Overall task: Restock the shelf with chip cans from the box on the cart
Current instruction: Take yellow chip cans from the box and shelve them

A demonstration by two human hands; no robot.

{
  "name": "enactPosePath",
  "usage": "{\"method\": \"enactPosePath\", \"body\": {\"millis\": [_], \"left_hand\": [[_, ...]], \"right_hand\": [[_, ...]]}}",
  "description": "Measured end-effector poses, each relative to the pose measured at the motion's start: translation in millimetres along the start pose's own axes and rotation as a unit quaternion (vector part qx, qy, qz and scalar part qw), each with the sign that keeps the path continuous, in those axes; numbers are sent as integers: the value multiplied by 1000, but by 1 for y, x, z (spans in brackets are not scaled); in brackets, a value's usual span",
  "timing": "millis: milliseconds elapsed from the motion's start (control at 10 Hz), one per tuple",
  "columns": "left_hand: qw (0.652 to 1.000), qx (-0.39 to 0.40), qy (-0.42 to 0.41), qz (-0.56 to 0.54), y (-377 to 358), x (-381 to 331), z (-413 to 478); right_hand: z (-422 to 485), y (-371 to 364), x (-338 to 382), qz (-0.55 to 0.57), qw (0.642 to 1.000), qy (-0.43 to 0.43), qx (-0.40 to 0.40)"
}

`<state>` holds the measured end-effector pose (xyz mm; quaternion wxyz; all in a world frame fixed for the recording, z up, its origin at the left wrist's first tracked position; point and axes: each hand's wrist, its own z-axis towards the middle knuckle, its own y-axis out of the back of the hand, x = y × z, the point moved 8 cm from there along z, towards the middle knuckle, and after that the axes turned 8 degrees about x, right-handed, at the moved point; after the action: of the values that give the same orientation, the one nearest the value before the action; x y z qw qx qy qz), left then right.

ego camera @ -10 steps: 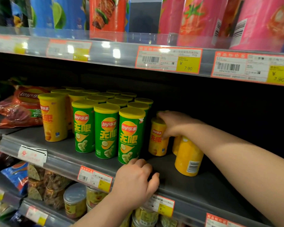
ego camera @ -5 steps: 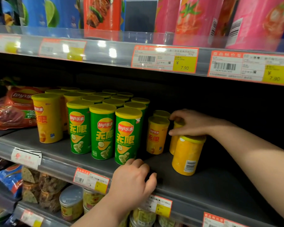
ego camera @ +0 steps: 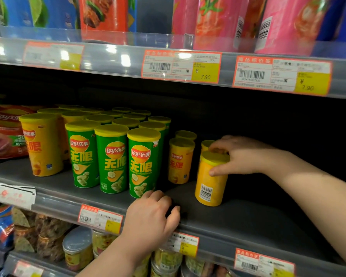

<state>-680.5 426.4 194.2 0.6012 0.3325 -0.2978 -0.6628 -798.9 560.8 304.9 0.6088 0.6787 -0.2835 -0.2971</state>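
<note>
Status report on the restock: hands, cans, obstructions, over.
Right hand grips front yellow can at the lid, upright on shelf. Left hand curled, resting on its front edge. Green cans apart, leftward.

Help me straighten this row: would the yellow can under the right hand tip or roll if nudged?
The can stands taller than wide, so a high push might tip it. Round, it would probably roll once down. The right hand pinches it: probably light.

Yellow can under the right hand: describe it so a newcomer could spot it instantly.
On the middle shelf, right of the green cans, stand short yellow cans. The yellow can is frontmost, gripped by the right hand, and alone shows its barcode outward.
</note>
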Motion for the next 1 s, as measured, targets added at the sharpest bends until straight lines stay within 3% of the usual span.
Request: {"method": "enactPosePath", "body": {"millis": [100, 200, 300, 400, 600, 700, 800, 900, 1000], "left_hand": [[1000, 2, -1, -1, -1, 0, 0], [1000, 6, 2, -3, -2, 1, 0], [1000, 4, 3, -4, -2, 1, 0], [1000, -2, 1, -3, 0, 0, -1], [1000, -7, 0, -4, 1, 0, -1], [1000, -5, 1, -4, 1, 0, -1], [1000, -9, 1, -6, 0, 0, 0], [1000, -8, -1, -5, 0, 1, 0], [1000, -8, -2, -1, 1, 0, 0]], "right_hand": [[0, -9, 1, -11, 998, 15, 52], [0, -11, 1, 5, 999, 11, 45], [-2, 1, 2, 0, 1000, 5, -17], [-3, -8, 2, -13, 999, 22, 40], [0, -8, -5, 7, 1000, 2, -3], [-5, -18, -11, 12, 996, 14, 88], [-8, -12, -17, 16, 997, 7, 77], [-6, -3, -23, 28, 1000, -14, 2], [-4, -9, -30, 42, 998, -4, 35]]}}
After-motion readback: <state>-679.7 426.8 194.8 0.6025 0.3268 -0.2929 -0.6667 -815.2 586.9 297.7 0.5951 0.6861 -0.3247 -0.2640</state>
